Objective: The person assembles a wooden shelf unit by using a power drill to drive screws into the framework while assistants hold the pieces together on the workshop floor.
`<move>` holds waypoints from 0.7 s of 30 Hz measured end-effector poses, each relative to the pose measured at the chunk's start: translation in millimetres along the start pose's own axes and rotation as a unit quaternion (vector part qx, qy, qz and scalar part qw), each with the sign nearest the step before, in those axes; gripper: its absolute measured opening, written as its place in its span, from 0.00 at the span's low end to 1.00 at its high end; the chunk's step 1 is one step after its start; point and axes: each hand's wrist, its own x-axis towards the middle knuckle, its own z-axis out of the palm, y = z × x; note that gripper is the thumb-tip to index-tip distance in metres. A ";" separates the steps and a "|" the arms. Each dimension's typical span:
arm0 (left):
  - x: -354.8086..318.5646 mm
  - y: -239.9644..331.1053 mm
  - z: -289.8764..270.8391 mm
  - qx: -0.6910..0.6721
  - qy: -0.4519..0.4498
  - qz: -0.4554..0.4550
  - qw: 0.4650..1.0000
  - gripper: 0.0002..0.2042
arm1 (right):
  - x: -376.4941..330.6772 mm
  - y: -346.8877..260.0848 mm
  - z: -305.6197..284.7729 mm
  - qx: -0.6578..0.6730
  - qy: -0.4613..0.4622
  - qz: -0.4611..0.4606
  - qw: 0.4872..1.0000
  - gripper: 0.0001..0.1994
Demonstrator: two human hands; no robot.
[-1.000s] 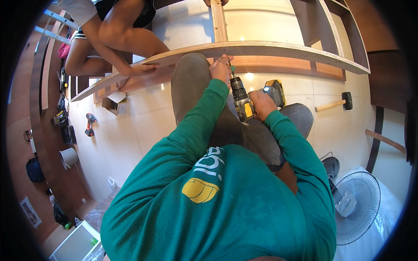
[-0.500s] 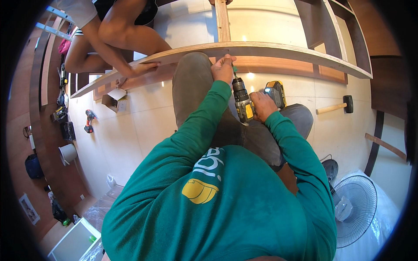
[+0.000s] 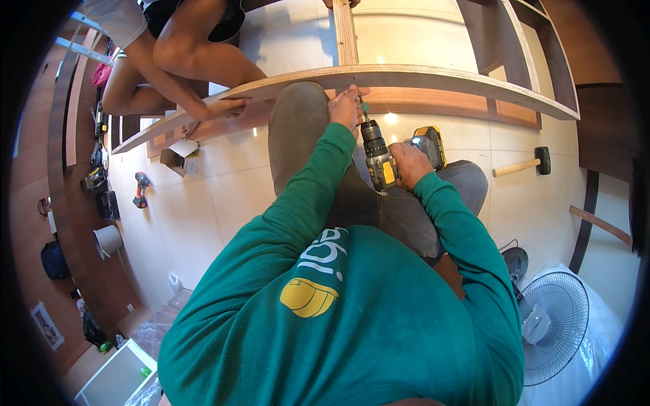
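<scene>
My right hand point(image 3: 412, 164) is wrapped round the grip of a yellow-and-black cordless drill point(image 3: 377, 152), which lies over my lap with its chuck toward the wooden frame. A thin bit with a green part point(image 3: 365, 107) runs from the chuck to the edge board point(image 3: 420, 75) of that frame. At the bit's tip my left hand point(image 3: 345, 108) is closed in a pinch against the board. Whatever sits between its fingers is too small to make out. Farther left, another person's hand point(image 3: 227, 107) rests on the same board.
A crosspiece point(image 3: 347, 40) runs away from the board, with a hand at its far end. On the tiled floor lie a mallet point(image 3: 521, 166), a red-and-black drill point(image 3: 141, 189) and an open cardboard box point(image 3: 179, 157). A fan point(image 3: 555, 328) stands at the near right.
The whole view has shifted very slightly. Both hands and the drill keep nearly the same place at the board.
</scene>
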 end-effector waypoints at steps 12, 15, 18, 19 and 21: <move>-8.6 1.9 8.6 0.027 0.042 0.025 0.998 0.10 | 2.6 -0.7 -3.8 -0.011 -0.005 -0.008 1.000 0.31; -2.7 5.9 7.5 0.007 0.058 0.035 0.998 0.12 | 8.0 -2.3 -2.5 -0.016 0.005 0.011 1.000 0.31; -5.3 19.0 11.5 0.030 0.070 0.003 0.997 0.14 | 16.7 -1.7 -6.1 0.000 0.012 0.036 0.999 0.30; -1.9 16.6 7.3 0.059 0.071 0.004 0.996 0.15 | 16.9 -1.2 -5.5 0.006 0.010 0.025 1.000 0.30; 3.8 6.4 1.9 0.112 0.072 0.004 0.991 0.17 | 7.9 0.7 -7.6 0.014 0.003 0.005 1.000 0.30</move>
